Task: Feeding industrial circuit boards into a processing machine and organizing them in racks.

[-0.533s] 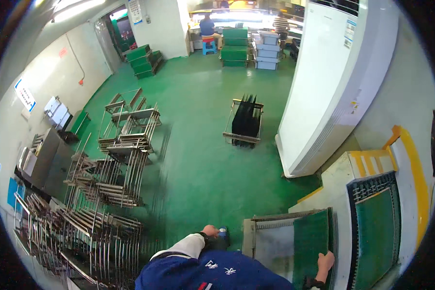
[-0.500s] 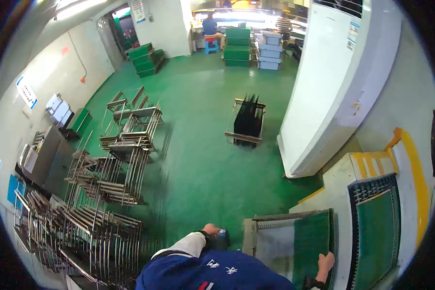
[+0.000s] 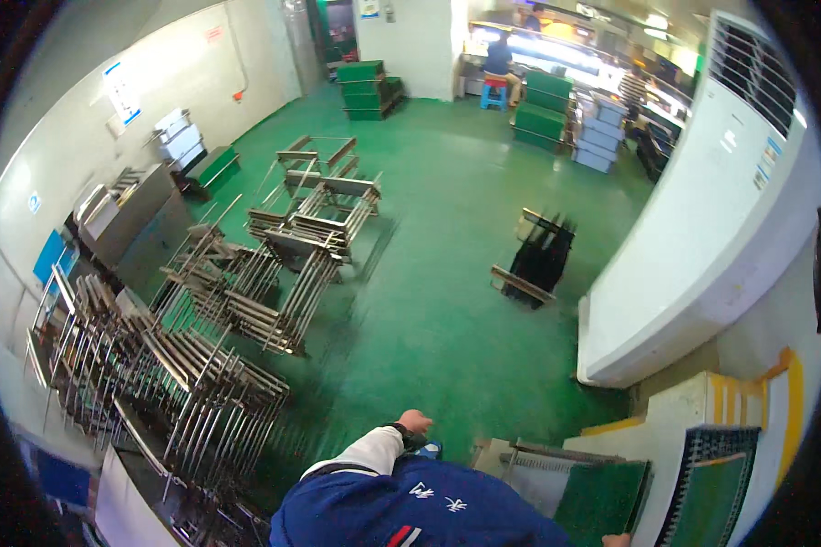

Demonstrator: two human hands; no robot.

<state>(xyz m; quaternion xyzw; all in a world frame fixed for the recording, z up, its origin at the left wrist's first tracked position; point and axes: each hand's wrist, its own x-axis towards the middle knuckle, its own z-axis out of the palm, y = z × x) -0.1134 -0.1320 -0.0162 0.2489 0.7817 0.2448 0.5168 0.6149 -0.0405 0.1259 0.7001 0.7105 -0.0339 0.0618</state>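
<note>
My left hand [image 3: 416, 421], at the end of a white sleeve with a dark cuff, hangs over the green floor. A finger points to the right and nothing shows in the hand, so it looks open. Just below it is the tip of a blue and white shoe [image 3: 431, 448]. At the lower edge only a bit of my right hand [image 3: 617, 540] shows, by the green panel [image 3: 602, 500] in a metal-edged rack [image 3: 556, 451]; its fingers are cut off. A pale sheet [image 3: 538, 483] lies left of the panel.
Metal racks [image 3: 201, 383] crowd the left side. A small rack with black strips [image 3: 538, 264] stands on the floor ahead. A tall white air conditioner [image 3: 675, 246] and a box with yellow tape [image 3: 684, 410] are at right. Green bins [image 3: 543, 109] stand far back, near seated people.
The whole view has swung left, so the room shifts rightward and tilts. My right hand has dropped to the lower edge, and my left stays low before me.
</note>
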